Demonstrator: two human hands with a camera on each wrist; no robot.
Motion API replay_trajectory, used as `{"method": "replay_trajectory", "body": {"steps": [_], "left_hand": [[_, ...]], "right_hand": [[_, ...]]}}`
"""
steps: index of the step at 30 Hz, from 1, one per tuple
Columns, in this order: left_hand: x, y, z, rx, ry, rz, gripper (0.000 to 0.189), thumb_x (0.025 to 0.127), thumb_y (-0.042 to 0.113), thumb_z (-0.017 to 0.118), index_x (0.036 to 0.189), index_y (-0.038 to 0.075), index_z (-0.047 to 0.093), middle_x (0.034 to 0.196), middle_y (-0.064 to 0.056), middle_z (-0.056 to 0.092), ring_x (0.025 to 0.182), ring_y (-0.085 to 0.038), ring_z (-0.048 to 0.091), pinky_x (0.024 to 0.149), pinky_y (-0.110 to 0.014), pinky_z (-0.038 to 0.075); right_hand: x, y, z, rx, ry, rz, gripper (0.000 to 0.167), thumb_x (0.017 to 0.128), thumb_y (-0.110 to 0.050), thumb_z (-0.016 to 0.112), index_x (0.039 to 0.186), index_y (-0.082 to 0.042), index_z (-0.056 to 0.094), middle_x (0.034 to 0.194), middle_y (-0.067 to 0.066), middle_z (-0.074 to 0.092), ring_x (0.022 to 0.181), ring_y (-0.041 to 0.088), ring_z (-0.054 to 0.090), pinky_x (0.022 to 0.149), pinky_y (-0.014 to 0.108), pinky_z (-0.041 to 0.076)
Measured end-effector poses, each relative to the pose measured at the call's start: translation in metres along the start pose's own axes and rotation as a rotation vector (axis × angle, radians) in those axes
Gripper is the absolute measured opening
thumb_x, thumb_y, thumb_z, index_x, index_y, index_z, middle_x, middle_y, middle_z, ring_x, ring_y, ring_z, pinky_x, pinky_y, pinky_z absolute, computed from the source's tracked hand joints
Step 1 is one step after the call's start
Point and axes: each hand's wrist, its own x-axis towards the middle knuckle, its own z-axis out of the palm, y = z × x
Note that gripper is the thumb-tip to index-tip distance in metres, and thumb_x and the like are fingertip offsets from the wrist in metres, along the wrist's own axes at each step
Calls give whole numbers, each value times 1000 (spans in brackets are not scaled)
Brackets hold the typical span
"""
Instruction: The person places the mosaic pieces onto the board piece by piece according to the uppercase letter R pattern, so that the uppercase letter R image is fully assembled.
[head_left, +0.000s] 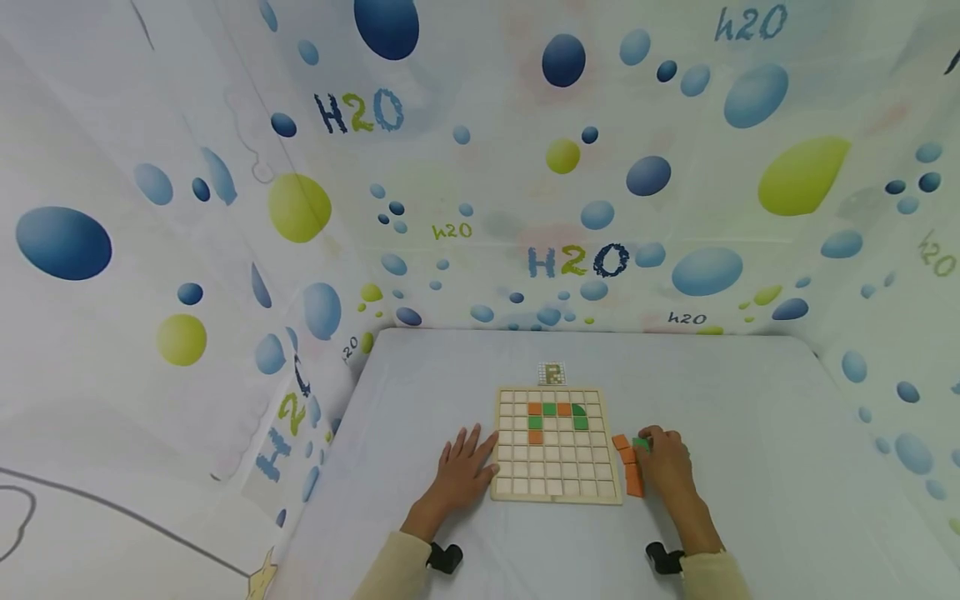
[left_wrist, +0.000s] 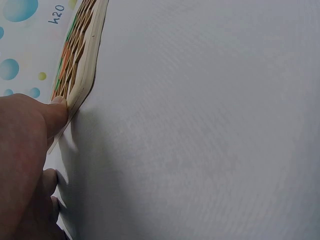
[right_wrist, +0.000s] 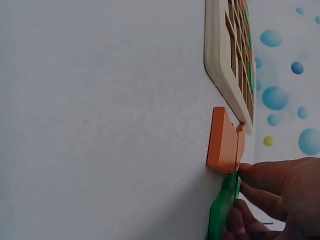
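Observation:
A square wooden grid board [head_left: 557, 499] lies on the table. Orange and green tiles, one a rounded green tile [head_left: 578, 410], fill some cells of its upper half. My left hand [head_left: 461, 472] rests at the board's left side with fingers spread; its thumb [left_wrist: 58, 107] touches the edge. Right of the board, several orange tiles [head_left: 634, 479] stand in a slanting row. Next to these, my right hand [head_left: 667, 462] pinches a green tile [head_left: 641, 443] between thumb and fingers. More of the green pieces [right_wrist: 221, 212] shows in the right wrist view, partly hidden by the fingers.
A small pattern card [head_left: 552, 373] lies just beyond the board's far edge. White cloth covers the table [head_left: 420, 375]. Behind it hangs a white curtain [head_left: 480, 167] printed with blue and green dots. Black wrist mounts [head_left: 446, 557] sit on both wrists.

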Motion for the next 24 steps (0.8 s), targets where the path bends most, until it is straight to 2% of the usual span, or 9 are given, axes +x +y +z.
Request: {"method": "replay_trajectory", "body": {"steps": [3, 7, 12, 18, 24], "left_hand": [[0, 1, 0, -2, 2, -2, 59, 110, 35, 51, 164, 15, 39, 173, -22, 26, 160, -48, 17, 122, -73, 16], [-1, 3, 0, -10, 0, -7, 59, 110, 34, 51, 164, 15, 40, 172, -22, 26, 160, -48, 18, 122, -73, 16], [-2, 4, -1, -15, -1, -4, 59, 110, 35, 52, 164, 14, 40, 172, -22, 26, 160, -49, 18, 122, -73, 16], [-1, 3, -1, -1, -5, 3, 58, 111, 35, 50, 164, 14, 39, 172, -22, 26, 160, -49, 18, 122, -72, 17], [0, 2, -2, 4, -7, -4, 59, 111, 36, 49, 165, 15, 38, 173, -21, 24, 160, -48, 16, 123, -72, 15]], "right_hand": [[3, 1, 0, 18, -15, -9, 31, 101, -6, 64, 128, 10, 60, 119, 34, 56, 110, 49, 58, 88, 58, 50], [7, 1, 0, 11, -47, -8, 38, 99, 0, 62, 135, 11, 56, 129, 38, 53, 119, 51, 55, 95, 60, 50], [12, 6, 1, 26, -56, 47, 41, 100, -4, 66, 135, 11, 53, 136, 40, 46, 125, 53, 49, 100, 62, 47], [17, 12, 1, 5, -53, 37, 32, 102, -6, 65, 130, 8, 57, 129, 36, 50, 121, 51, 53, 97, 62, 48], [19, 14, 3, -6, -60, 7, 30, 102, -6, 66, 130, 5, 59, 125, 34, 53, 120, 52, 54, 93, 62, 46]]}}
